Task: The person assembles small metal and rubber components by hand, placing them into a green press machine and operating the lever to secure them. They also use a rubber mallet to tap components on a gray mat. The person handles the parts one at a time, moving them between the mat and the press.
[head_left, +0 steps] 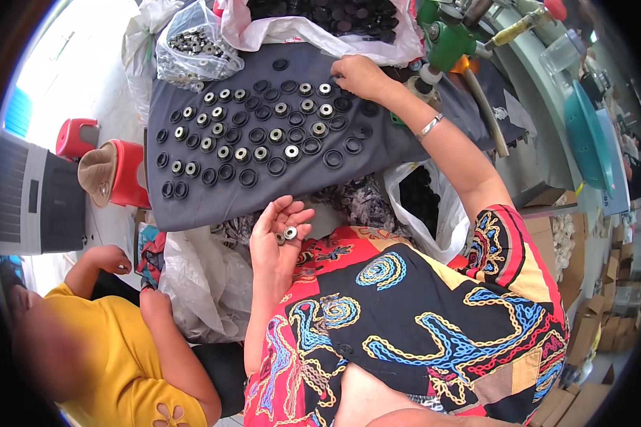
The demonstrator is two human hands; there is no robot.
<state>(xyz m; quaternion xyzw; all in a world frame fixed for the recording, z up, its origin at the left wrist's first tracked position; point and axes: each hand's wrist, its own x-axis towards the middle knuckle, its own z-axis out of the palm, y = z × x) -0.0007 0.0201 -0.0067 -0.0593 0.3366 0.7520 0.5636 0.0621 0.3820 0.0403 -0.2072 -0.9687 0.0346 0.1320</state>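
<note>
On the grey cloth-covered table (pixel 192 203) lie loose rows of black rings (pixel 248 178); several of them have silver metal rings (pixel 292 152) seated in their middles. Below the table's near edge, my left hand (pixel 278 238) is turned palm up, fingers half curled around a couple of small metal rings (pixel 290 233). My right hand (pixel 361 77) reaches to the far side of the table, fingertips pressed together and down beside the black rings there. Whatever is between those fingertips is hidden.
A clear bag of metal rings (pixel 196 53) and a white sack of black parts (pixel 292 32) stand at the far edge. A green hand press (pixel 449 46) with a lever is at far right. A person in yellow (pixel 121 341) sits at left, near a red stool (pixel 128 174).
</note>
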